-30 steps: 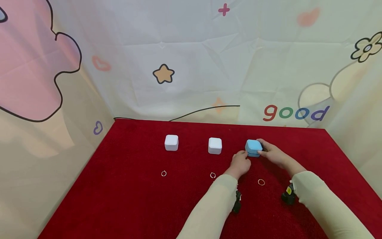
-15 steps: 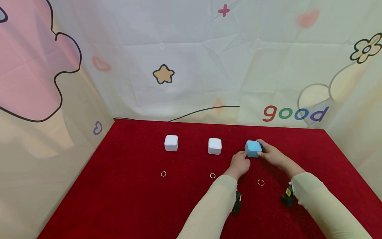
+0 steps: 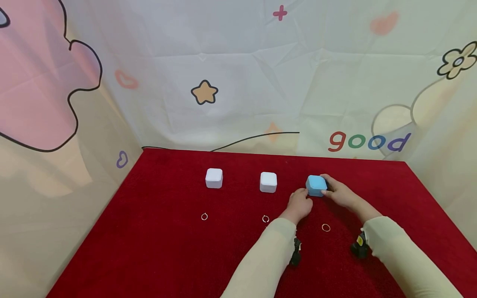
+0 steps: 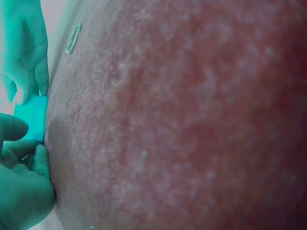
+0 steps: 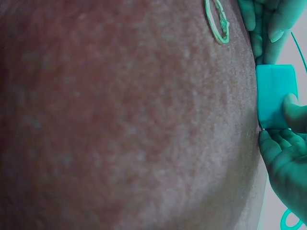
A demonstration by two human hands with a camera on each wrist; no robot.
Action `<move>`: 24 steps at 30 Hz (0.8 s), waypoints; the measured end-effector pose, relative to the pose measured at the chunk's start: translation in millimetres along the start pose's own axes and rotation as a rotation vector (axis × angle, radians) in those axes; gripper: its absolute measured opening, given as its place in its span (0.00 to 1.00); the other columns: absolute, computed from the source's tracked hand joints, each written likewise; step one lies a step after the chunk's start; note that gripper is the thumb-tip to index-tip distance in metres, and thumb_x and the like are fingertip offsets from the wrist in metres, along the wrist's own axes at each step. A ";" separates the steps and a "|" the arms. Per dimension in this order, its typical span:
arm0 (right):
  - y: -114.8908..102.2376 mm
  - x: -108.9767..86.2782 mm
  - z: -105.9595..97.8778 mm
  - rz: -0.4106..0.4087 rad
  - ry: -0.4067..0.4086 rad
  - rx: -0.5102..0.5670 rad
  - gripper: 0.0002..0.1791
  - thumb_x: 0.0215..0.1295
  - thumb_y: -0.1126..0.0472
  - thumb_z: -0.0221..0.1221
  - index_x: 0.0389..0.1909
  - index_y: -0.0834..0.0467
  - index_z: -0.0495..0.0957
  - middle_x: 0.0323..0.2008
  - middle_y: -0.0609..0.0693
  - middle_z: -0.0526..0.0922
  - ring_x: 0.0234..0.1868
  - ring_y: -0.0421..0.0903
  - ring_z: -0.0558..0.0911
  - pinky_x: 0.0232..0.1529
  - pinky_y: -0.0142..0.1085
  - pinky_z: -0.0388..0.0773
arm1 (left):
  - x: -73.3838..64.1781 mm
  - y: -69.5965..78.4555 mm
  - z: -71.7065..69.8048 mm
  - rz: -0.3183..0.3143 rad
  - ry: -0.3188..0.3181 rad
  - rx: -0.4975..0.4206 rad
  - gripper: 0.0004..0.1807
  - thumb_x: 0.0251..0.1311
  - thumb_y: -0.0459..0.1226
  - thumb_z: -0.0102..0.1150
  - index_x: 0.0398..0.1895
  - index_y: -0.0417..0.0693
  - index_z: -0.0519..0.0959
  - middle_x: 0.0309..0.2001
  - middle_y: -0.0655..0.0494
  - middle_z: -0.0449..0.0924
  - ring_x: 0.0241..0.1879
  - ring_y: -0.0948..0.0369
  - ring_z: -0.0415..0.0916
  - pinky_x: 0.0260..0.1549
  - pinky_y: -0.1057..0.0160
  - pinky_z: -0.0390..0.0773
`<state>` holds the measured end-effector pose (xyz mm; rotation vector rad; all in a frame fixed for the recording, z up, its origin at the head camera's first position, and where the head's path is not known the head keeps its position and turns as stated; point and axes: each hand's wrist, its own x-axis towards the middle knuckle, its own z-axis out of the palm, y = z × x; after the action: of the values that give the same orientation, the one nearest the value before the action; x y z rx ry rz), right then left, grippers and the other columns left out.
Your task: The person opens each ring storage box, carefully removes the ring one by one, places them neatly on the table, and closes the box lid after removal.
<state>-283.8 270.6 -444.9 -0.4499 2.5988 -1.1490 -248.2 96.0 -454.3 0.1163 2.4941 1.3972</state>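
Note:
A small light-blue ring box (image 3: 316,185) stands on the red cloth at the right, its lid down. My right hand (image 3: 340,193) grips its right side, with the thumb on the front, as the right wrist view (image 5: 292,163) also shows. At the lower left corner of the box, my left hand (image 3: 299,203) holds on with curled fingers; in the left wrist view that hand (image 4: 24,191) has a fingertip over the blue box (image 4: 34,117). Nearest to the hands lies a thin ring (image 3: 326,227) on the cloth.
Two white ring boxes, one in the middle (image 3: 268,182) and one farther left (image 3: 214,178), stand in line with the blue one. In front of them lie a middle ring (image 3: 266,218) and a left ring (image 3: 204,216). A printed curtain (image 3: 242,82) borders the red cloth (image 3: 149,248).
One second ago a seam showed between the blue box's lid and base; the lid has since come down. Both hands have stayed at the box almost without moving.

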 end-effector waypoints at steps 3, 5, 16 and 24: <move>2.3 2.2 -0.6 -0.001 -0.010 0.010 0.31 0.75 0.69 0.53 0.73 0.72 0.52 0.70 0.78 0.58 0.73 0.78 0.57 0.72 0.70 0.58 | 0.0 0.0 -1.5 0.001 0.000 0.000 0.26 0.75 0.36 0.46 0.74 0.42 0.69 0.75 0.54 0.68 0.76 0.53 0.62 0.75 0.59 0.65; 4.6 2.3 0.3 -0.003 -0.014 0.036 0.32 0.75 0.68 0.53 0.73 0.72 0.52 0.71 0.78 0.58 0.74 0.78 0.56 0.73 0.70 0.57 | -0.1 -0.7 -1.6 0.001 0.000 -0.006 0.26 0.75 0.35 0.46 0.74 0.42 0.70 0.75 0.53 0.68 0.76 0.53 0.62 0.75 0.59 0.65; 7.8 1.1 1.4 0.013 -0.006 0.097 0.35 0.76 0.65 0.54 0.76 0.71 0.51 0.74 0.78 0.55 0.75 0.78 0.54 0.73 0.68 0.56 | 0.1 -1.5 -0.6 -0.024 0.006 -0.058 0.26 0.74 0.36 0.47 0.74 0.42 0.70 0.75 0.53 0.68 0.76 0.52 0.61 0.75 0.57 0.66; 3.9 -2.1 3.8 0.030 0.004 0.085 0.35 0.76 0.66 0.53 0.76 0.72 0.50 0.74 0.78 0.55 0.74 0.78 0.57 0.73 0.69 0.59 | 1.6 -1.6 -2.2 -0.051 -0.012 -0.068 0.26 0.74 0.37 0.48 0.73 0.41 0.70 0.75 0.53 0.69 0.77 0.54 0.62 0.75 0.58 0.66</move>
<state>-281.2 271.3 -450.2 -0.3903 2.5391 -1.2463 -250.3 93.7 -454.9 0.0469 2.4201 1.4541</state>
